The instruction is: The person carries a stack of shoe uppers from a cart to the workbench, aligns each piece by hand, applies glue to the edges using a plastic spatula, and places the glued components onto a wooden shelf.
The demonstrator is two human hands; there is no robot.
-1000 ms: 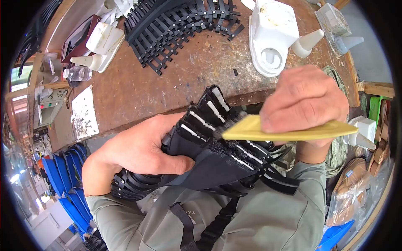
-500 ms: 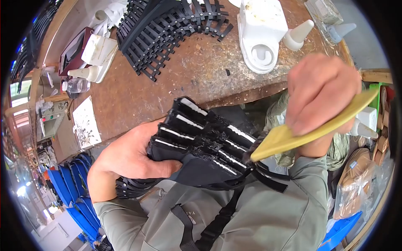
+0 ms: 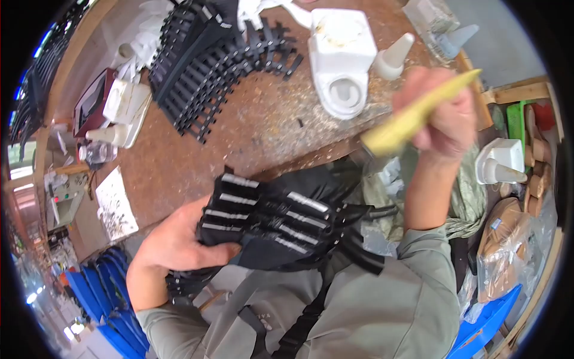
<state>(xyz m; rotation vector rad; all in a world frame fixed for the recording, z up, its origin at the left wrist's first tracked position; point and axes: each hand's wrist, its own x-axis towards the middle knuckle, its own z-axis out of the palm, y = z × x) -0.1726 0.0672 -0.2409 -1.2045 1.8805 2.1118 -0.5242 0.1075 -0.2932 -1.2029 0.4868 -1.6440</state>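
Colour and pattern reference: work by hand.
At the left hand (image 3: 182, 244), we identify black pieces (image 3: 269, 214) with parallel white stripes; at the right hand (image 3: 439, 116), a yellow brush (image 3: 409, 122). Forward of the left hand, we read black straps (image 3: 194, 69) in lattice pattern, a brown tabletop (image 3: 263, 119) with pale speckling, and a white sheet (image 3: 116, 203) speckled black.

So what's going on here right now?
A person's left hand holds a black piece with white stripes in front of the workbench, its thumb on the near side. The right hand grips a yellow tool, blurred and held up away from the stripes. On the bench lie more black strapped pieces, beside a white container and a pale cone-shaped nozzle.
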